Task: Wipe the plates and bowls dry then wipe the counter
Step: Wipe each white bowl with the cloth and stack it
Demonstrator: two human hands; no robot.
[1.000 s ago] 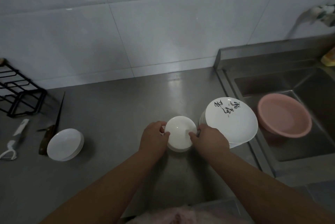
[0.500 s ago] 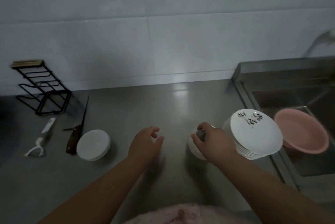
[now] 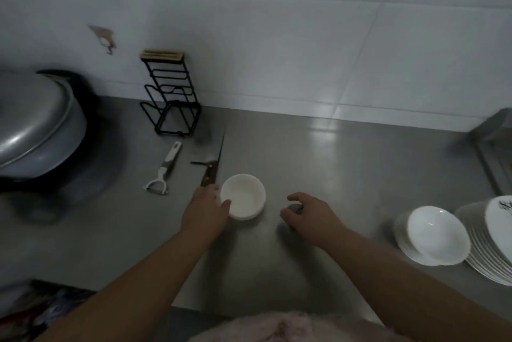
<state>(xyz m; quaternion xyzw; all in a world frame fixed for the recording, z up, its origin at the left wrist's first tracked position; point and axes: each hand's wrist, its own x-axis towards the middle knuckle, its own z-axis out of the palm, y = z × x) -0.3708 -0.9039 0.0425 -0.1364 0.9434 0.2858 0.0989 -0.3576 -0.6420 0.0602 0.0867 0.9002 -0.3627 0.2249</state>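
On the counter (image 3: 346,164), hands (image 3: 205,211) beside small bowls (image 3: 243,196)

White small dishes (image 3: 243,197), plain, stacked. White bowls (image 3: 436,235), glossy, unpatterned. White plates (image 3: 496,244) with black brush-stroke marks at the top one's rim. Dull grey steel counter (image 3: 332,164), with a pale glare patch near the wall. White wall tiles (image 3: 277,45) with faint grey seams. Black wire rack (image 3: 171,103), tan wood strip on top. White-and-grey peeler (image 3: 164,172). Brown-handled knife (image 3: 213,164), dark blade. Silver-grey pot lid (image 3: 36,120) over black. Something small and dark grey under the right hand (image 3: 313,214), too blurred to name.
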